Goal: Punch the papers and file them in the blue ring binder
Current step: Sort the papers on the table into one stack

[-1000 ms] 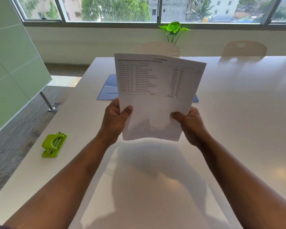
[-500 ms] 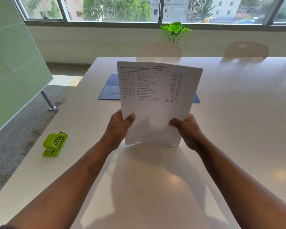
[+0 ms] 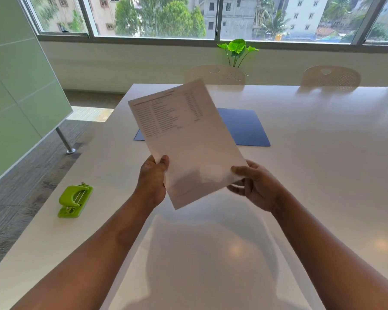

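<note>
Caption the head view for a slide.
Both hands, left hand and right hand, hold papers above the table.

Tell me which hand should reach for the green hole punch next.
Probably the left hand. The green hole punch lies on the table to its left, near that edge, while the right hand sits on the far side of the papers and could keep holding them.

The papers (image 3: 188, 142) I'm holding cover the middle of the binder (image 3: 244, 128), and the print is too blurry to read. Behind them, most of my left hand's (image 3: 152, 180) fingers are hidden.
</note>
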The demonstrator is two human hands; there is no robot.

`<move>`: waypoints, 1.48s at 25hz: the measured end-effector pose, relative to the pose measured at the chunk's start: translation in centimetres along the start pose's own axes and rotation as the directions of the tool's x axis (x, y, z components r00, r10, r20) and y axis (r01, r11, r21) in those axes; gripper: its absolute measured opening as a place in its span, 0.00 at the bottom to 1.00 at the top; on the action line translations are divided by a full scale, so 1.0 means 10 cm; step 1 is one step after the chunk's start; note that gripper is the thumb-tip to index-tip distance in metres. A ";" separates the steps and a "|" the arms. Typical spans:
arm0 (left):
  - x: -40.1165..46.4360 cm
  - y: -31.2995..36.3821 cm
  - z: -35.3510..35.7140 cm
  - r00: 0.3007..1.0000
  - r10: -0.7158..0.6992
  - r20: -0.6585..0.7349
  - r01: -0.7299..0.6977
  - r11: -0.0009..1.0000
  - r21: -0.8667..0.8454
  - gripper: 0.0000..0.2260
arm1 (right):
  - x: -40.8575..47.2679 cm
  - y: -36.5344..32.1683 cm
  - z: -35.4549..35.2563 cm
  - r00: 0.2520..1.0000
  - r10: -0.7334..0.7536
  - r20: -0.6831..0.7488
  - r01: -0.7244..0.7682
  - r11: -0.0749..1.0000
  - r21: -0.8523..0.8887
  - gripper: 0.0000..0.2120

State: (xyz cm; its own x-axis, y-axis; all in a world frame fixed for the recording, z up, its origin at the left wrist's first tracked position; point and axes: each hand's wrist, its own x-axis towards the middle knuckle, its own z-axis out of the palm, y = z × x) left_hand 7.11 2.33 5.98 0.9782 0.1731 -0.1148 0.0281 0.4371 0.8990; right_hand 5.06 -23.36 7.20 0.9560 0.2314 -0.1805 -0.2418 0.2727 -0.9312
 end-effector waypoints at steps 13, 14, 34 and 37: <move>-0.20 -0.21 0.16 0.998 -0.016 0.068 0.029 0.980 -0.195 0.16 | 0.18 0.36 0.45 0.956 0.011 -0.292 0.086 0.945 0.316 0.13; -0.20 -0.20 0.14 0.996 -0.036 0.079 0.051 0.980 -0.193 0.16 | 0.18 0.34 0.43 0.952 0.002 -0.306 0.089 0.955 0.284 0.13; 0.12 0.52 -0.41 0.943 0.175 0.283 -0.311 0.766 0.562 0.12 | -0.06 -0.23 -0.21 0.836 -0.521 -0.173 0.382 0.779 -0.497 0.16; 0.09 0.41 -0.40 0.944 0.189 0.272 -0.307 0.806 0.506 0.16 | -0.05 -0.13 -0.20 0.833 -0.523 -0.183 0.391 0.788 -0.476 0.15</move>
State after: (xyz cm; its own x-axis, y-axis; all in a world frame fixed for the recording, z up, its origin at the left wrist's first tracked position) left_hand 7.28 7.82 7.87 0.9843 0.0058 0.1763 -0.1736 -0.1473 0.9737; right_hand 5.24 -25.66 7.90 0.9527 -0.1205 0.2789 0.2620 -0.1392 -0.9550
